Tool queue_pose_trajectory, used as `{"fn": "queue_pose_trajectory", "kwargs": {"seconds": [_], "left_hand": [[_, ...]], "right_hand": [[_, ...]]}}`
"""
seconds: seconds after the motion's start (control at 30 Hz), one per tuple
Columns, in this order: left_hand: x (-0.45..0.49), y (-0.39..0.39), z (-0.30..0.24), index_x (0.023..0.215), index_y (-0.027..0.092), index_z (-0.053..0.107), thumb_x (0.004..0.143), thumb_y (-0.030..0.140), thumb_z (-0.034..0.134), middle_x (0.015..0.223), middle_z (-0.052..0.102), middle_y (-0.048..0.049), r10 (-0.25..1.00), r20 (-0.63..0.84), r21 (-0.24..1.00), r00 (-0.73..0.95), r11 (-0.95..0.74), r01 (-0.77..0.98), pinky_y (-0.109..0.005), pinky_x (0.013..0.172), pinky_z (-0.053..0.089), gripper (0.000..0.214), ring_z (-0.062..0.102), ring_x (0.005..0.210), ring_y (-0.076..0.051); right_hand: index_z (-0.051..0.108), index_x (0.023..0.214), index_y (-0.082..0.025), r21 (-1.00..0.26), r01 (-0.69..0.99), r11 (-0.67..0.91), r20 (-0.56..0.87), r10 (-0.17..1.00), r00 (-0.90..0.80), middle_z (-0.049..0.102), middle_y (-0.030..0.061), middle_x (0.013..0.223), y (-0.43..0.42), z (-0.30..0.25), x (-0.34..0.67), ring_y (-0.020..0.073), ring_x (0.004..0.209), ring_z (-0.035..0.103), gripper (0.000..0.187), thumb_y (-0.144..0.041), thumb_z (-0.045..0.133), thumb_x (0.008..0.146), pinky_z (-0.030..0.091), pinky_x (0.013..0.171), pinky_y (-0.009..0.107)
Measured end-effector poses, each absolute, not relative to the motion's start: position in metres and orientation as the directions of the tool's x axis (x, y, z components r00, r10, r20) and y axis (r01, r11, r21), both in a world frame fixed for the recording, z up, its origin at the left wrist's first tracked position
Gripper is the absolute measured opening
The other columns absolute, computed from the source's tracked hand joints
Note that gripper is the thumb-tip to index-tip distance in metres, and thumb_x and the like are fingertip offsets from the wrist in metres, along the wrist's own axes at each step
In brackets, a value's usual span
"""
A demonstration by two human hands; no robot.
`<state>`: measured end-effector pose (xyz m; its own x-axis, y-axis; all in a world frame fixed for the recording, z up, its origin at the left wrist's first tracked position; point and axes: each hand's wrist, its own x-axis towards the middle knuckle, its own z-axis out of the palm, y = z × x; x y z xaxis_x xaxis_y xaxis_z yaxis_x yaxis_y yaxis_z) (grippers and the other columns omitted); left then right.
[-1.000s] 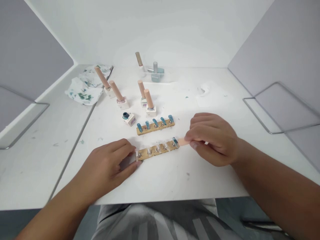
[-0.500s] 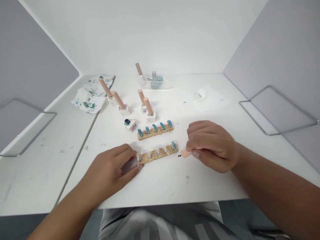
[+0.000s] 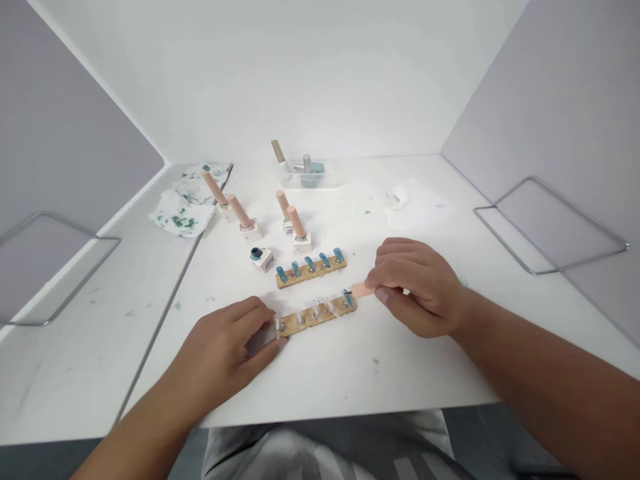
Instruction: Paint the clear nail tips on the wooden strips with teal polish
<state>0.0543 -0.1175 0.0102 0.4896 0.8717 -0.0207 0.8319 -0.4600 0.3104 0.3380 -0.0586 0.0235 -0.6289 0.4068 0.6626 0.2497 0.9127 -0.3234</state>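
Observation:
My left hand (image 3: 227,347) rests on the white table, its fingers pressed against the left end of a wooden strip (image 3: 315,315) that carries several clear nail tips and one blue tip at its right end. My right hand (image 3: 417,285) pinches a pink brush cap (image 3: 363,289), whose brush tip touches that blue nail tip. A second wooden strip (image 3: 311,269) with several blue nail tips lies just behind. An uncapped blue polish bottle (image 3: 261,257) stands to the left of it.
Several polish bottles with pink caps (image 3: 240,217) stand further back. A clear tray (image 3: 313,175) with more bottles sits by the back wall. Stained tissues (image 3: 183,210) lie at the left, a white wipe (image 3: 417,200) at the right. Wire frames flank both sides.
My right hand has brought the brush back up onto the blue nail tip at the strip's right end, after having drawn it slightly away. My left hand stays on the strip.

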Motion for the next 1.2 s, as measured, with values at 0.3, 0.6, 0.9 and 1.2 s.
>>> {"fn": "queue_pose_trajectory", "kwargs": {"seconds": [0.3, 0.6, 0.9, 1.2], "left_hand": [[0.055, -0.1176, 0.0119, 0.091, 0.019, 0.055, 0.087, 0.035, 0.045, 0.088, 0.061, -0.0063, 0.879, -0.058, 0.32, 0.472, -0.432, 0.843, -0.028, 0.058, 0.045, 0.019, 0.057, 0.071, -0.017], [0.0546, -0.1171, 0.0088, 0.092, 0.019, 0.057, 0.087, 0.036, 0.046, 0.089, 0.061, -0.0055, 0.884, -0.046, 0.331, 0.464, -0.425, 0.842, -0.027, 0.06, 0.044, 0.021, 0.057, 0.071, -0.017], [0.0545, -0.1173, 0.0086, 0.093, 0.02, 0.056, 0.087, 0.036, 0.046, 0.09, 0.062, -0.0059, 0.881, -0.036, 0.333, 0.471, -0.434, 0.837, -0.027, 0.06, 0.044, 0.02, 0.058, 0.073, -0.017], [0.0529, -0.1176, 0.0056, 0.095, 0.019, 0.055, 0.088, 0.037, 0.045, 0.093, 0.06, -0.0063, 0.877, -0.038, 0.312, 0.479, -0.445, 0.84, -0.031, 0.065, 0.045, 0.022, 0.057, 0.076, -0.018]], "right_hand": [[0.047, 0.074, -0.019, -0.396, 0.126, 0.909, 0.639, 0.372, -0.673, 0.039, -0.007, 0.049, -0.0588, 0.023, 0.3373, 0.008, 0.045, 0.03, 0.014, -0.006, 0.042, 0.07, 0.029, 0.053, 0.025], [0.047, 0.076, -0.019, -0.404, 0.149, 0.902, 0.595, 0.384, -0.706, 0.041, -0.0073, 0.05, -0.0596, 0.0211, 0.338, 0.0074, 0.046, 0.032, 0.015, -0.005, 0.044, 0.07, 0.03, 0.056, 0.026], [0.049, 0.078, -0.019, -0.282, 0.309, 0.908, 0.62, 0.419, -0.664, 0.041, -0.0062, 0.052, -0.06, 0.0207, 0.3356, 0.0087, 0.049, 0.03, 0.016, -0.006, 0.045, 0.071, 0.03, 0.058, 0.028], [0.048, 0.079, -0.019, -0.322, 0.259, 0.911, 0.652, 0.412, -0.637, 0.041, -0.0065, 0.052, -0.0589, 0.0211, 0.3363, 0.0083, 0.047, 0.031, 0.016, -0.005, 0.046, 0.069, 0.031, 0.057, 0.028]]}}
